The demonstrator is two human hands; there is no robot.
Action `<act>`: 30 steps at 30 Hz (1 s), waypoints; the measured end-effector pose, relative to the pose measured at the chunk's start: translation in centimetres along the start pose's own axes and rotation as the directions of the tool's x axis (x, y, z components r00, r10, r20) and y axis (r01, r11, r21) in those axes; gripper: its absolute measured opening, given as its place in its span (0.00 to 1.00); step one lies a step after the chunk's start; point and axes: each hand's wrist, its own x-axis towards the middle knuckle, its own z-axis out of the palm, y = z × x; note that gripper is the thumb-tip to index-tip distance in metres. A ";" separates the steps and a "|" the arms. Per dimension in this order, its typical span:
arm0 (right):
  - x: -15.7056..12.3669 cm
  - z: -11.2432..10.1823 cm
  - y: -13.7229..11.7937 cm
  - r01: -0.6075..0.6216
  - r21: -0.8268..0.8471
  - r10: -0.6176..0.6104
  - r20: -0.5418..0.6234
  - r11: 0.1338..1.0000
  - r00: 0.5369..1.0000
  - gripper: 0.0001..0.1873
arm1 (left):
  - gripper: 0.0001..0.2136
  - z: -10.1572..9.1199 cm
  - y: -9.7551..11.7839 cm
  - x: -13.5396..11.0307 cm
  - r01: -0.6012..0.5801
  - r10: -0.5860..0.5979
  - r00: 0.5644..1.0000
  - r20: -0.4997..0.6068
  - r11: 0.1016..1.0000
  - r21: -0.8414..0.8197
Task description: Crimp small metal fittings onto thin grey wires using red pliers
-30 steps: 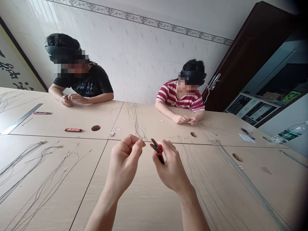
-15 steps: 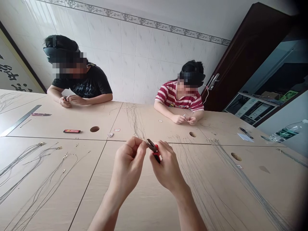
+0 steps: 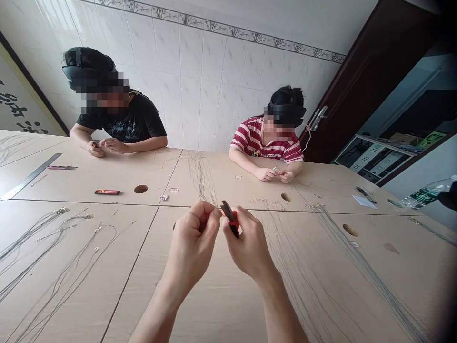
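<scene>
My right hand (image 3: 250,243) is wrapped round a pair of pliers (image 3: 233,223) with red and black handles, its dark jaws pointing up and to the left. Beside it, my left hand (image 3: 194,238) is closed in a pinch, thumb against forefinger. Whatever sits between those fingertips is too small to make out. The plier jaws stand just right of the left fingertips, slightly apart from them. Past the hands, thin grey cords (image 3: 203,178) lie on the table (image 3: 200,305).
Bundles of cords with metal ends (image 3: 57,224) lie at left, more cords (image 3: 357,267) at right. Across the table sit two people (image 3: 117,119), (image 3: 267,138). A red lighter (image 3: 107,192), a steel ruler (image 3: 34,175), table holes (image 3: 141,189) and a water bottle (image 3: 428,193) are farther out.
The plier jaws have drawn away from the left fingertips and turned more upright. My left hand keeps its pinch. The view has shifted slightly.
</scene>
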 end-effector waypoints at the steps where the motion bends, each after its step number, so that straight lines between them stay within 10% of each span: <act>1: 0.0 -0.1 0.0 0.000 0.000 0.000 -0.016 1.000 1.000 0.07 | 0.11 0.0 0.0 0.0 0.006 -0.006 1.000 -0.003 1.000 -0.009; 30: -0.3 -0.1 -0.3 -0.037 0.068 0.035 0.032 0.997 0.999 0.12 | 0.11 0.1 0.7 -0.2 0.022 -0.022 0.999 -0.041 1.000 -0.003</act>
